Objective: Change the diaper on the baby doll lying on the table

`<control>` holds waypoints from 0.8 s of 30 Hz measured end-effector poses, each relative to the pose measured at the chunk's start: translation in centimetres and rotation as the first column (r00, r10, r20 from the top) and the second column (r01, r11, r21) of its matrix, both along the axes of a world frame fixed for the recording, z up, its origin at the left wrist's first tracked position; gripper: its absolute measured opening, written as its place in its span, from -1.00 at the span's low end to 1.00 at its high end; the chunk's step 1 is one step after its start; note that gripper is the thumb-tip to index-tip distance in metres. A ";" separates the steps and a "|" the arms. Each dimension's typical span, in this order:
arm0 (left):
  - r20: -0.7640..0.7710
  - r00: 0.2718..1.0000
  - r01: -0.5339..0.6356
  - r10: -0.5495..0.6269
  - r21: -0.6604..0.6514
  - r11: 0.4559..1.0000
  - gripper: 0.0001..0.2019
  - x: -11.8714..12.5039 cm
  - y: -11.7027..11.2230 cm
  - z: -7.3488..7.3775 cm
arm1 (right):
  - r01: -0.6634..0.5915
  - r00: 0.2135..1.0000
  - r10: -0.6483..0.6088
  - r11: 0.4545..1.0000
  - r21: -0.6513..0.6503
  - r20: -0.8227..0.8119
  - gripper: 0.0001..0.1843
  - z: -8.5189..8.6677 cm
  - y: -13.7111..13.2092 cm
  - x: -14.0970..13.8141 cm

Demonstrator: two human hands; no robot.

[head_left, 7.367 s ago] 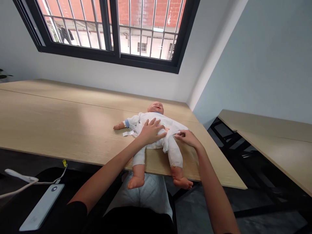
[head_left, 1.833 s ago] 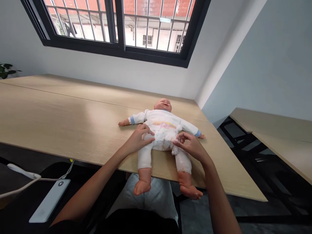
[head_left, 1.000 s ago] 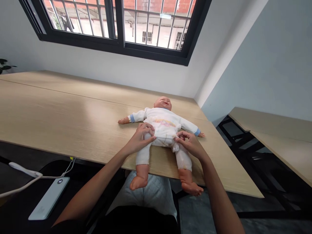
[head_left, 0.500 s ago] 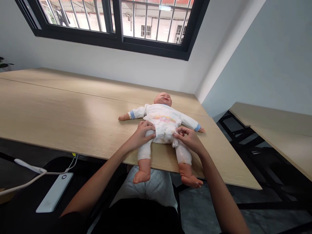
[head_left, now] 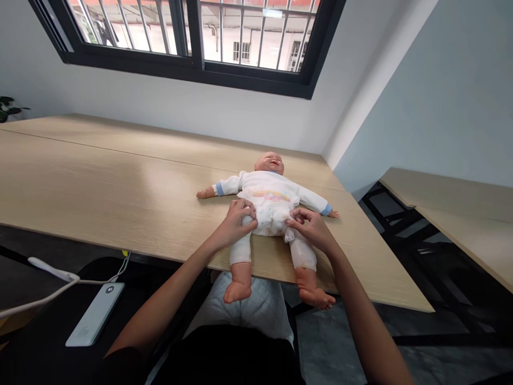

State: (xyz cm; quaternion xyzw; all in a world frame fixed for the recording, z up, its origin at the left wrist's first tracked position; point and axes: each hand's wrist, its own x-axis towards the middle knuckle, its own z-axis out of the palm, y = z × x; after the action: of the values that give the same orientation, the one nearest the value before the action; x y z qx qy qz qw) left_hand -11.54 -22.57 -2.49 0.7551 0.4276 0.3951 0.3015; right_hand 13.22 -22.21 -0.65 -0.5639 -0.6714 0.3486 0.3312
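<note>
A baby doll (head_left: 266,184) in a white outfit with blue cuffs lies on its back on the wooden table (head_left: 168,198), head toward the window and feet hanging past the front edge. Around its hips is a white diaper (head_left: 271,220). My left hand (head_left: 239,218) pinches the diaper's edge at the leg on the left side, thumb and fingers closed. On the opposite side, my right hand (head_left: 306,225) pinches the diaper's other edge near the leg opening. The fingertips partly hide the material they grip.
A white power bank (head_left: 95,315) with a cable lies on a dark seat at lower left. Another wooden table (head_left: 460,208) stands to the right, across a gap. A barred window (head_left: 200,67) is in the wall behind, and a plant (head_left: 10,108) shows at far left.
My left thumb and fingers have shifted slightly at the diaper's edge. My right hand keeps its pinch. The whole view has moved a little; the doll lies as before.
</note>
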 end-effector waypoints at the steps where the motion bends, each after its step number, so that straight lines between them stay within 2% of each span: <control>1: 0.036 0.999 -0.031 0.031 -0.006 1.000 -0.92 0.1 0.0 0.0 | 0.009 1.000 -0.009 1.000 -0.004 0.002 -0.31 0.0 0.0 0.0; 5: 0.131 0.989 -0.067 0.070 -0.026 0.997 -0.94 0.0 0.0 -0.2 | 0.022 1.000 -0.021 0.999 0.030 -0.015 -0.36 -0.2 0.1 0.2; 11: 0.148 0.988 -0.039 0.043 -0.034 0.999 -0.92 -0.4 0.3 -0.2 | 0.002 0.998 -0.001 1.000 0.007 -0.063 -0.37 -0.4 0.3 0.6; 14: 0.292 0.954 -0.036 0.061 -0.091 0.995 -0.84 -0.6 0.1 -0.2 | 0.001 0.984 0.002 1.000 0.015 -0.178 -0.35 -0.4 0.5 0.9; 16: 0.426 0.892 -0.075 0.154 -0.198 0.977 -0.76 -0.8 0.0 -0.1 | 0.100 0.945 -0.086 0.994 0.030 -0.315 -0.32 -0.6 0.8 1.2; 18: 0.530 0.795 -0.120 0.296 -0.341 0.933 -0.71 -1.1 0.2 -0.1 | 0.255 0.863 -0.230 0.967 -0.005 -0.450 -0.30 -1.0 1.1 1.3; 20: 0.603 0.679 -0.096 0.418 -0.492 0.865 -0.75 -1.3 0.7 0.0 | 0.344 0.752 -0.349 0.932 -0.119 -0.559 -0.36 -1.4 1.5 1.3; 22: 0.631 0.603 0.002 0.489 -0.613 0.790 -0.84 -1.5 1.7 0.2 | 0.307 0.659 -0.413 0.911 -0.277 -0.628 -0.49 -1.6 1.9 1.1; 24: 0.613 0.604 0.086 0.509 -0.686 0.723 -0.91 -1.5 3.0 0.6 | 0.217 0.587 -0.451 0.888 -0.406 -0.673 -0.62 -1.5 2.3 0.7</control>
State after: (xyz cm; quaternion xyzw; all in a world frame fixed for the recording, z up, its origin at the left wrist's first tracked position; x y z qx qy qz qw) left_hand -13.09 -19.60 -1.90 0.2941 0.4592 0.5367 0.6439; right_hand 13.89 -19.89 -2.16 -0.5264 -0.2971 0.5716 0.5550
